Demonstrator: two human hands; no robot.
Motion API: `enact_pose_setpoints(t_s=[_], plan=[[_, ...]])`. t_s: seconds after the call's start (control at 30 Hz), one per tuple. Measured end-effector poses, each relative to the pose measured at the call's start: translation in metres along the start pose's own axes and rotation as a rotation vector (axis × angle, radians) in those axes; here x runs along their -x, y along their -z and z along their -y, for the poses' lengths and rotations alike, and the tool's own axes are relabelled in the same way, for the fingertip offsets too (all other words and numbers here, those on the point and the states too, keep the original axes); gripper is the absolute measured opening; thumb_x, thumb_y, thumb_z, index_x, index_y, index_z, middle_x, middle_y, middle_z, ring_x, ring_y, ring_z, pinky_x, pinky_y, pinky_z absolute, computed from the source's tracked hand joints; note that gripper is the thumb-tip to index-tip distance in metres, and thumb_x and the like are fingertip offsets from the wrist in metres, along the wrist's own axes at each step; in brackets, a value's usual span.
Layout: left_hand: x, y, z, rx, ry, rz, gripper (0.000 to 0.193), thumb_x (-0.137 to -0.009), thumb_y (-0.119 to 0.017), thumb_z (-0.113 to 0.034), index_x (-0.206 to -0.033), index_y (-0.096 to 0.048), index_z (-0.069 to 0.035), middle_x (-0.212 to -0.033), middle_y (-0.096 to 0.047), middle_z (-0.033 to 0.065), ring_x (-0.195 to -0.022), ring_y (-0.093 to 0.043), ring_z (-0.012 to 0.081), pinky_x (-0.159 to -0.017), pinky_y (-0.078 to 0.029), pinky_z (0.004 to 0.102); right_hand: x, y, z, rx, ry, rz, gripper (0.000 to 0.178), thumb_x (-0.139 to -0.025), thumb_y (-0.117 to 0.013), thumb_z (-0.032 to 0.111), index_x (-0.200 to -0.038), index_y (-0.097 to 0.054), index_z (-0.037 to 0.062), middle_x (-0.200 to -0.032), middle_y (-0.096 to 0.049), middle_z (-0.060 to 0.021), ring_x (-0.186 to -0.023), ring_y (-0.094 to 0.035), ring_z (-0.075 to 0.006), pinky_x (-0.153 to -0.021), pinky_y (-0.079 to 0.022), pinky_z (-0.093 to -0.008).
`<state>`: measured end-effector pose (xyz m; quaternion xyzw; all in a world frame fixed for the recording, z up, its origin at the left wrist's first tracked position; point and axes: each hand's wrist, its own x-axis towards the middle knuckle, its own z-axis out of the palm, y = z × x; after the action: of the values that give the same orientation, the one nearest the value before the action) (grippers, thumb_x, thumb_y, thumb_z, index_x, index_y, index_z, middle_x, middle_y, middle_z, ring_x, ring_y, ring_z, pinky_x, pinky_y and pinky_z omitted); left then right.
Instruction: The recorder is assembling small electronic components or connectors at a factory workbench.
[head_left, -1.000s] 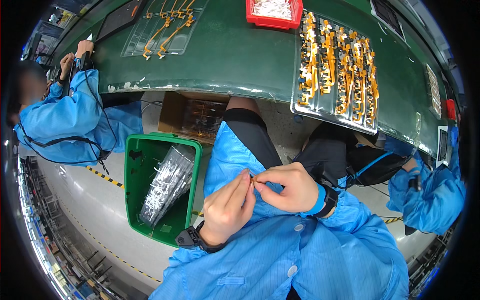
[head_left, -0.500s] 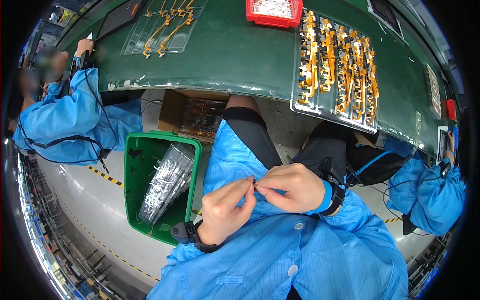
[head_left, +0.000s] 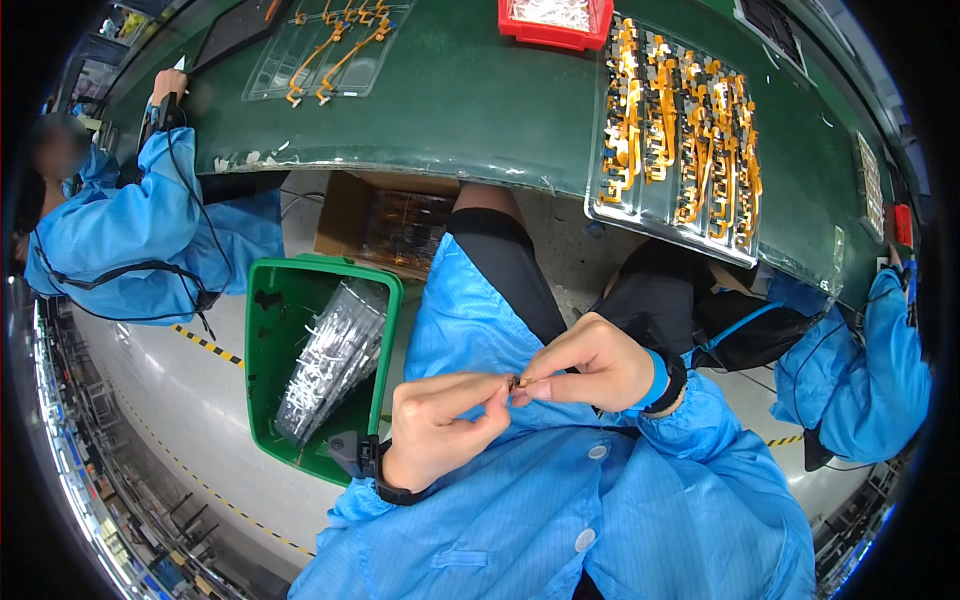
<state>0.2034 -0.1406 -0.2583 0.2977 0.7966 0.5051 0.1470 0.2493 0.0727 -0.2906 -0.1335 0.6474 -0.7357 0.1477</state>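
Note:
Over my lap, my left hand (head_left: 445,422) and my right hand (head_left: 592,366) meet fingertip to fingertip. Between them is a small dark part with an orange-brown tint (head_left: 517,383). Thumb and forefinger of each hand pinch it, so most of it is covered and its exact kind cannot be made out. On the bench ahead to the right lies a clear tray (head_left: 655,232) filled with rows of orange flex cables (head_left: 665,120) bearing black and grey ends. A second clear tray (head_left: 350,85), at the far left, carries several orange flex cables.
A red bin (head_left: 555,36) of small white pieces stands on the green bench (head_left: 470,110). Below, a green waste bin (head_left: 262,400) holds clear plastic trays, beside a cardboard box (head_left: 340,220). Co-workers in blue sit to the left (head_left: 150,220) and right (head_left: 850,390).
The small part shows more between my fingertips. My right hand has tilted slightly upward, and my left hand has shifted a little left. The co-worker at right has drawn an arm in.

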Motion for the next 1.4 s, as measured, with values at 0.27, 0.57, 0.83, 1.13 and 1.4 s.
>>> enact_pose_setpoints(t_s=[0.27,0.57,0.83,1.13,1.4], plan=[[0.000,-0.010,0.002,0.225,0.173,-0.140,0.010,-0.085,-0.063,0.004,-0.088,-0.071,0.008,-0.089,-0.072,0.0201,-0.078,-0.072,0.0212,-0.066,-0.056,0.0277,0.002,-0.001,-0.003,-0.077,0.008,-0.001,0.014,-0.091,-0.062,0.007,-0.096,-0.070,-0.0032,-0.089,-0.074,-0.0139,-0.084,-0.072,-0.0224,-0.078,-0.055,-0.0303],[0.007,-0.010,0.006,0.484,0.156,-0.040,0.015,-0.089,-0.063,0.003,-0.100,-0.070,0.009,-0.092,-0.073,0.0187,-0.080,-0.071,0.0197,-0.071,-0.056,0.0284,0.006,-0.005,0.006,-0.307,-0.144,-0.033,0.018,-0.095,-0.059,0.008,-0.102,-0.068,-0.0063,-0.094,-0.073,-0.0135,-0.091,-0.068,-0.0168,-0.085,-0.053,-0.0296],[0.002,-0.014,-0.001,0.434,0.255,-0.052,0.014,-0.090,-0.063,0.002,-0.099,-0.070,0.008,-0.086,-0.074,0.0156,-0.074,-0.071,0.0164,-0.068,-0.057,0.0262,0.011,-0.011,0.002,-0.326,-0.111,-0.100,0.017,-0.093,-0.062,0.009,-0.099,-0.068,-0.0059,-0.092,-0.073,-0.0129,-0.088,-0.069,-0.0149,-0.082,-0.054,-0.0285],[-0.002,-0.022,-0.005,0.164,0.140,-0.117,0.011,-0.087,-0.065,0.001,-0.095,-0.072,0.005,-0.078,-0.073,0.0126,-0.069,-0.072,0.0167,-0.063,-0.056,0.0248,0.004,-0.009,0.010,-0.005,-0.042,-0.192,0.013,-0.089,-0.061,0.006,-0.089,-0.068,-0.0041,-0.079,-0.072,-0.0117,-0.074,-0.071,-0.0169,-0.072,-0.056,-0.0273],[0.002,-0.033,-0.016,0.150,0.196,-0.250,0.008,-0.087,-0.066,0.001,-0.091,-0.071,0.006,-0.074,-0.072,0.0123,-0.067,-0.071,0.0154,-0.061,-0.055,0.0252,0.006,-0.021,0.007,-0.003,-0.022,-0.281,0.012,-0.089,-0.060,0.006,-0.084,-0.067,-0.0024,-0.075,-0.071,-0.0104,-0.070,-0.069,-0.0161,-0.065,-0.053,-0.0279]])
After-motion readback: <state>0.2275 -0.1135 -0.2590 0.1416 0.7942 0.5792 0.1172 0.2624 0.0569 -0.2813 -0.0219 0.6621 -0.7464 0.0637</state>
